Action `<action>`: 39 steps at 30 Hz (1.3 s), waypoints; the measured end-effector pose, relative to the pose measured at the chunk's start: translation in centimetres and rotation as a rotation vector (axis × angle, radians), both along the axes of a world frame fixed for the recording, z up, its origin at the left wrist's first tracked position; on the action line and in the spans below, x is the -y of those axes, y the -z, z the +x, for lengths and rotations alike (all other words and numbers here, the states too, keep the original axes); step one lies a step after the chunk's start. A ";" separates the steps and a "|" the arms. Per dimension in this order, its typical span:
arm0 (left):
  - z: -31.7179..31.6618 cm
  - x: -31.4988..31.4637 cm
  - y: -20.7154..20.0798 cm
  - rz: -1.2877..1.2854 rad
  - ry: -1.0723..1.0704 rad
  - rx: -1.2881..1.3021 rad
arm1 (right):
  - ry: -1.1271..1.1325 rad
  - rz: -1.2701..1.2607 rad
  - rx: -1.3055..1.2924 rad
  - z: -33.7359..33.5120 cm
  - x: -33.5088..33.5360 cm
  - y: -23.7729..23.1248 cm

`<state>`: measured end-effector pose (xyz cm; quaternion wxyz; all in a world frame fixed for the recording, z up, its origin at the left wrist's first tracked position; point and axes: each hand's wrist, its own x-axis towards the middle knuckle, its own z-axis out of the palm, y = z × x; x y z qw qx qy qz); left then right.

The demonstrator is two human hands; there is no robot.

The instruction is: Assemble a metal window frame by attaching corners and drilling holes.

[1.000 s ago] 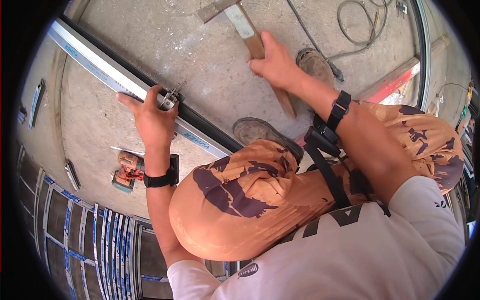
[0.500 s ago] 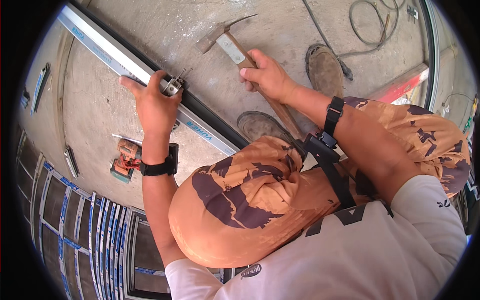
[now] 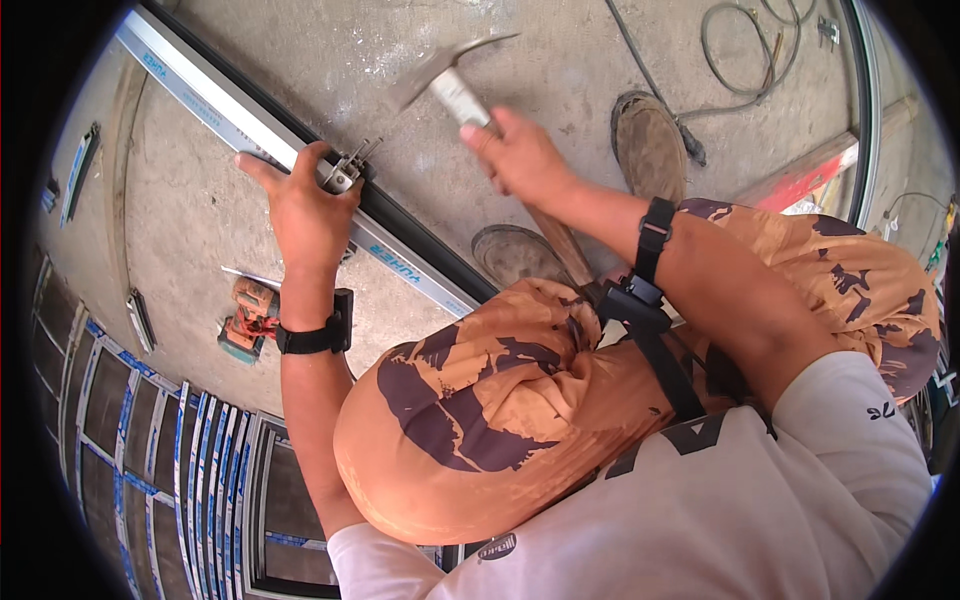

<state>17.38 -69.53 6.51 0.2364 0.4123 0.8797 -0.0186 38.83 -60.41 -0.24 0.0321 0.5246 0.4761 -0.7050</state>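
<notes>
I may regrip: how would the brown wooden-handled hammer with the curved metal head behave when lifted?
The hammer likely feels top-heavy: its metal head sits at one end. The straight wooden handle should stay stiff. The curved spike might make it rock if set down.

Bright, diffuse light covers the floor [image 3: 430,175], motion smears the hammer head [image 3: 434,71], and straight lines bow toward the floor's edges.

Fisheye view from head height, near and steeply downward, over left hand [image 3: 308,210], right hand [image 3: 525,160], floor [image 3: 570,70]
</notes>
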 end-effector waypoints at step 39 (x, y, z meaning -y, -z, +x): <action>-0.7 1.0 0.0 0.010 -0.028 0.040 | -0.099 0.000 -0.151 -1.0 1.4 -2.0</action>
